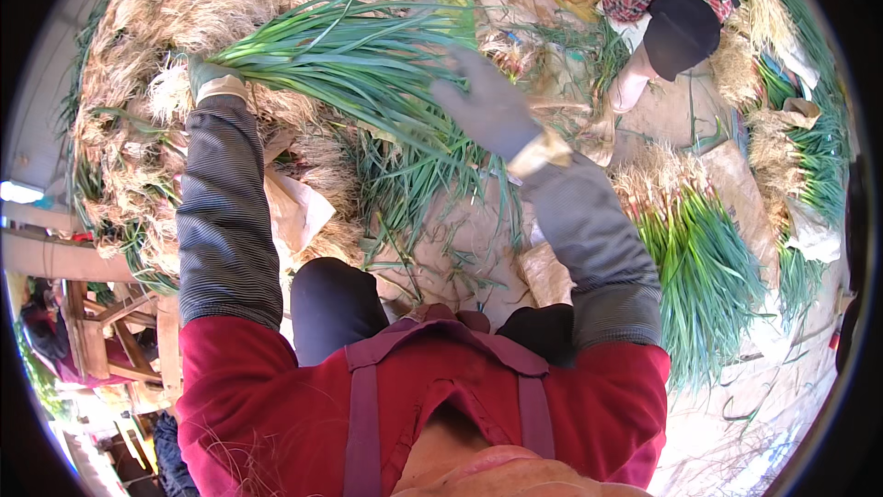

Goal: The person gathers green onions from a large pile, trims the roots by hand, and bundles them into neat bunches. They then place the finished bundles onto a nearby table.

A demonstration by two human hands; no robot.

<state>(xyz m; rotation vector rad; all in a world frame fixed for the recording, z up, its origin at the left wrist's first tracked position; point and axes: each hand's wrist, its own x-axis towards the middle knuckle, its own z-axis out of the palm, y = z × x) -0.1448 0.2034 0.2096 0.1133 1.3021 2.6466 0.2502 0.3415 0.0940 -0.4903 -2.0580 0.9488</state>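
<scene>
My left hand (215,78), in a glove, grips a bunch of long green leafy stalks, like spring onions (338,49), near its root end. Pale roots stick out beside that hand, and the leaves fan out to the right. My right hand (486,100), in a grey glove and slightly blurred, is at the leaf tips with its fingers apart. Whether it touches the leaves I cannot tell. Below the held bunch lie loose green leaves (414,187) on brown sacking (476,228).
A large heap of pale-rooted bunches (207,0) rises at the upper left. A laid-out row of bunches (697,269) is on the right. Another person in a dark cap (683,35) bends at the upper right. Wooden framing (117,331) stands at the lower left.
</scene>
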